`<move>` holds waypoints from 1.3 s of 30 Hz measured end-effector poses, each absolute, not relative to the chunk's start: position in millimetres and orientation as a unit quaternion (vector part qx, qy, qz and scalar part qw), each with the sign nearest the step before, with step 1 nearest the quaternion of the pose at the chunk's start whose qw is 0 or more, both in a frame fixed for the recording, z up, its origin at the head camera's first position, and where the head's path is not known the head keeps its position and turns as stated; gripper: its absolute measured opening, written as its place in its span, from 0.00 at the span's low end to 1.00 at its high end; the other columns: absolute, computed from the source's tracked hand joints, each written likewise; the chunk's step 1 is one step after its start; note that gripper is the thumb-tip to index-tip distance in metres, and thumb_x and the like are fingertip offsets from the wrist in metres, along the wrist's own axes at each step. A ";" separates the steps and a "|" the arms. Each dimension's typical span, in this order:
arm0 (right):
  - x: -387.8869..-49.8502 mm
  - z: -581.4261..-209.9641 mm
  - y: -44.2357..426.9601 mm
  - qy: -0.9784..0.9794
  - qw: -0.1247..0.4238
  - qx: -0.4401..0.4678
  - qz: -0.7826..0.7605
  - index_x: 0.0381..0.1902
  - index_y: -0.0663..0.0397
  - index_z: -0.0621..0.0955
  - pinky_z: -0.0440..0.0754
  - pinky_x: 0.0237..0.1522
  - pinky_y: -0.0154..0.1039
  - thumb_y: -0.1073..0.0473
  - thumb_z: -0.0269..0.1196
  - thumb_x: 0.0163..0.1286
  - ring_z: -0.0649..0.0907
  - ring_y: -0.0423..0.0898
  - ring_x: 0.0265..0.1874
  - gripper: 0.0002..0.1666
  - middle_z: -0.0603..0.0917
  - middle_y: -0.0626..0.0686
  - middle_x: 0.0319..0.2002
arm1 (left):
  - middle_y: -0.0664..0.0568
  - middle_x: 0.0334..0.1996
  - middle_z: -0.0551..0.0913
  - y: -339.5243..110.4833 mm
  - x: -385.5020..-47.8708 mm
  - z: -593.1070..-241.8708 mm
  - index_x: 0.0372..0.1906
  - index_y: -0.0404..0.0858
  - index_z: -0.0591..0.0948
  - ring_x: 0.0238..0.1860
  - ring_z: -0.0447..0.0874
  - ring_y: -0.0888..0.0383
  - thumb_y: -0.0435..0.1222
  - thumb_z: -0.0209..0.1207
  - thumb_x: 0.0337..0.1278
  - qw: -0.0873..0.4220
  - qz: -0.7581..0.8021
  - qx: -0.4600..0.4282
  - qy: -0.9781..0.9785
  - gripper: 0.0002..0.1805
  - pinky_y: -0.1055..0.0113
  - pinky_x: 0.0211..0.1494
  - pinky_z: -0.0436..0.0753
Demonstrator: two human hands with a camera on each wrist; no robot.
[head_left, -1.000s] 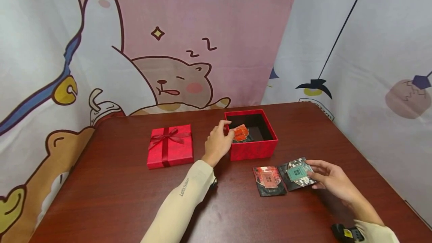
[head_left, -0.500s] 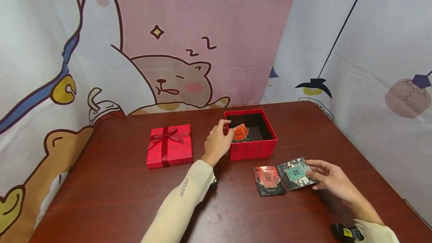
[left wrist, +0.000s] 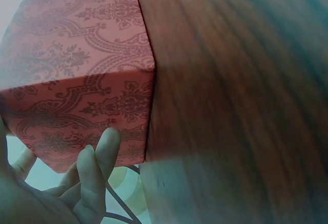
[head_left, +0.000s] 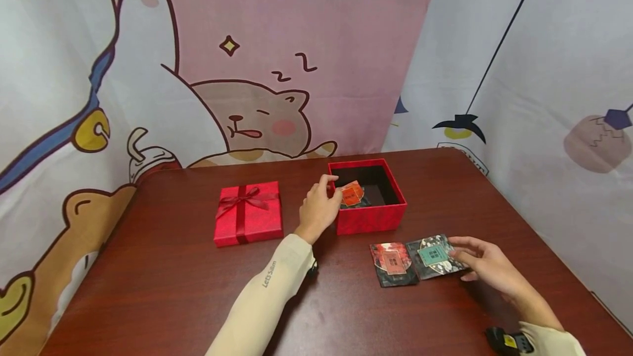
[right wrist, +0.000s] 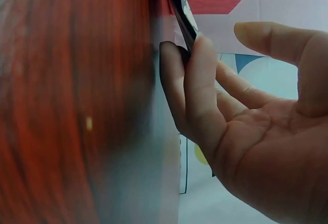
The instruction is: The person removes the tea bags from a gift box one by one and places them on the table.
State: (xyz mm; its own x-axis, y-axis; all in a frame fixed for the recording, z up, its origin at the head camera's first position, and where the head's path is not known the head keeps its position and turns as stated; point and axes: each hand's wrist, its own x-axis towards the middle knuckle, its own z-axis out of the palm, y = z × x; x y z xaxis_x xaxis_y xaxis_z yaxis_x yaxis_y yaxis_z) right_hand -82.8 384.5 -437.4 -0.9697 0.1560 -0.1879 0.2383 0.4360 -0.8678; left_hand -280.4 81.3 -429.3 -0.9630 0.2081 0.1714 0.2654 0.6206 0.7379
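Observation:
A red patterned box (head_left: 372,221) stands without its lid on the table. My left hand (head_left: 318,212) rests at its left wall, fingers loosely bent beside the side and rim. Inside the box leans a sachet with an orange label (head_left: 352,195). On the table in front lies a black sachet with a salmon label (head_left: 394,264). Beside it, my right hand (head_left: 487,263) pinches the right edge of a black floral sachet with a green label (head_left: 433,256). In the right wrist view that sachet (right wrist: 183,8) shows edge-on between fingertips, slightly tilted.
The square red lid (head_left: 249,214) with a ribbon bow lies left of the box on the brown wooden table (head_left: 173,290). A printed cartoon curtain (head_left: 346,59) hangs behind and beside the table.
My right fingers have lowered a little, and the far edge of the green-labelled sachet has dropped slightly toward the table. My left hand stays at the box.

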 end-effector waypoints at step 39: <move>-80.3 -432.6 388.1 0.858 0.046 0.133 -0.494 0.67 0.75 0.65 0.84 0.33 0.44 0.55 0.55 0.76 0.87 0.41 0.38 0.33 0.81 0.69 0.55 | 0.55 0.51 0.81 81.5 -280.6 -428.9 0.64 0.59 0.73 0.45 0.83 0.47 0.49 0.54 0.67 0.036 -0.420 -0.130 -0.897 0.21 0.45 0.46 0.78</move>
